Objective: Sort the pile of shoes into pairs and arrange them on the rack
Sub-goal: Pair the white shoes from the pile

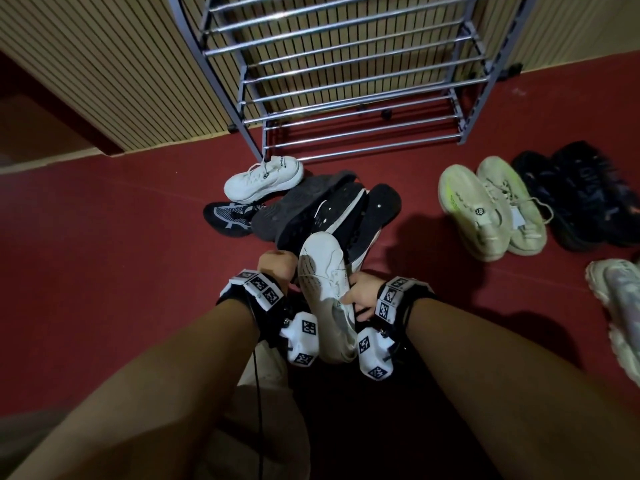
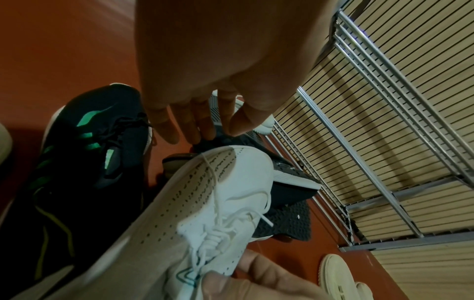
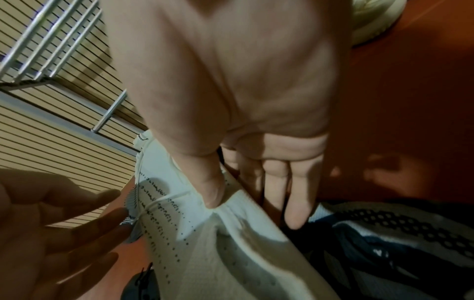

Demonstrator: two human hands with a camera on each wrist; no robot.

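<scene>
My right hand (image 1: 362,296) grips a white perforated sneaker (image 1: 323,271) and holds it toe-up over the pile. In the right wrist view the thumb (image 3: 210,190) presses into the sneaker's upper (image 3: 205,233) and the other fingers curl behind it. My left hand (image 1: 277,266) is just left of the sneaker's toe, fingers straight and holding nothing (image 2: 200,125). A matching white sneaker (image 1: 263,178) lies by the front left leg of the metal rack (image 1: 346,81). The rack's bars hold no shoes.
Dark shoes and soles are piled on the red floor (image 1: 329,209), with a black-and-grey mesh sneaker (image 1: 228,216) at the left. To the right lie a pale yellow-green pair (image 1: 491,209), a black pair (image 1: 581,199) and a pale chunky sneaker (image 1: 620,306).
</scene>
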